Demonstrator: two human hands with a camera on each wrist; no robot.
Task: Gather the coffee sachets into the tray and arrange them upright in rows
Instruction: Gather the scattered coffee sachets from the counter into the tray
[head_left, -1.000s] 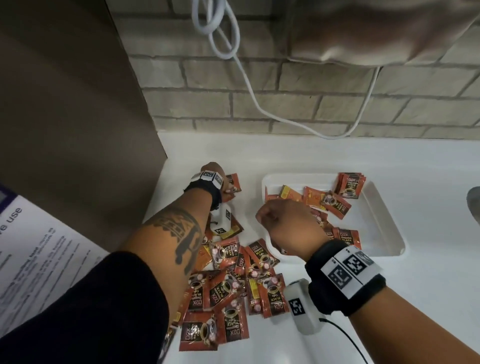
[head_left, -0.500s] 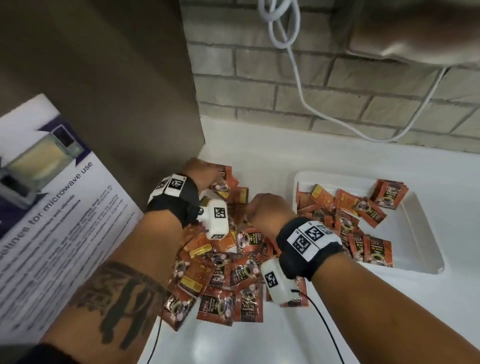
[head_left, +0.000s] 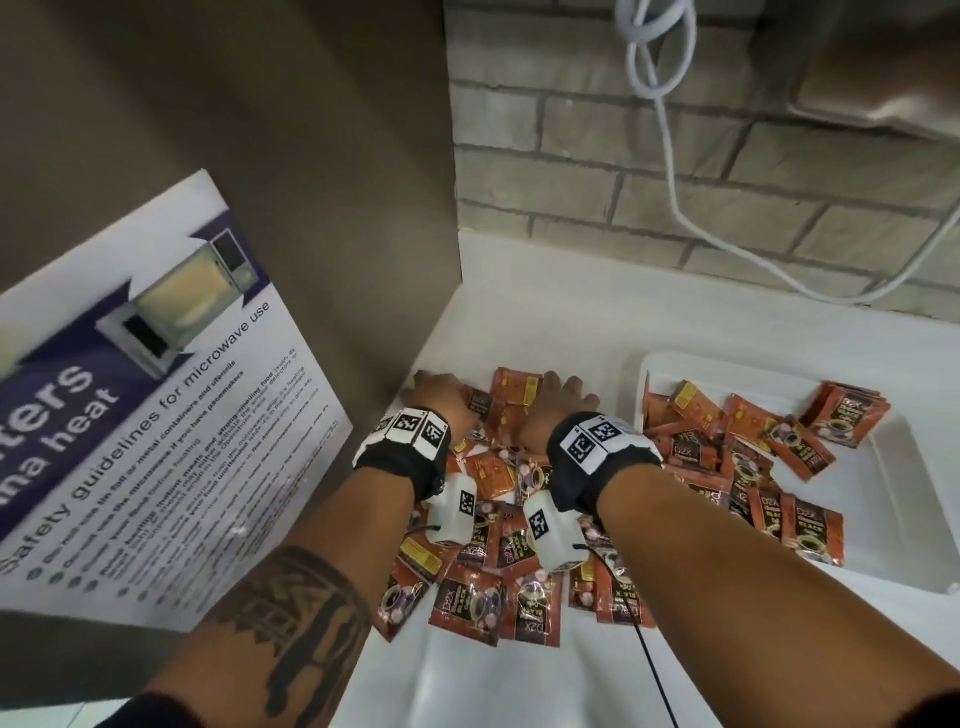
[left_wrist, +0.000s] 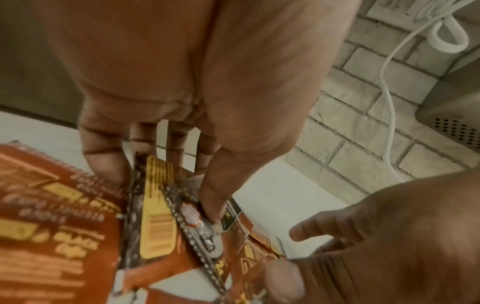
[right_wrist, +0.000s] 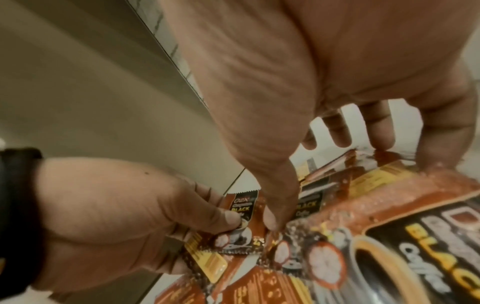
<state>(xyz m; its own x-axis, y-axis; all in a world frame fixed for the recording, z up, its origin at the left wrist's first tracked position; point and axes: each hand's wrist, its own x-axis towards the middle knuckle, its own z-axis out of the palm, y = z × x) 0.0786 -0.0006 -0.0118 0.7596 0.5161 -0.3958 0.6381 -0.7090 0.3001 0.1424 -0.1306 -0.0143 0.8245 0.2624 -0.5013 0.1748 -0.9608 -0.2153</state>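
Note:
Several orange-brown coffee sachets (head_left: 498, 545) lie in a loose pile on the white counter (head_left: 545, 312). To the right stands a white tray (head_left: 893, 499) with more sachets (head_left: 779, 452) lying flat in it and a small stack (head_left: 847, 415) at its far corner. Both hands are at the pile's far end, side by side. My left hand (head_left: 434, 389) pinches a sachet (right_wrist: 241, 211) between thumb and fingers (left_wrist: 161, 193). My right hand (head_left: 566, 395) rests spread on the sachets, thumb down and fingers straight (right_wrist: 350, 191).
A brown panel (head_left: 260, 156) rises along the counter's left edge, with a microwave safety sheet (head_left: 156, 415) on it. A brick wall (head_left: 675, 182) closes the back, where a white cable (head_left: 670, 130) hangs. A grey appliance (head_left: 883, 78) is at the top right.
My right hand has moved left from the tray's near edge to the far end of the pile, beside my left hand. The head view has swung left.

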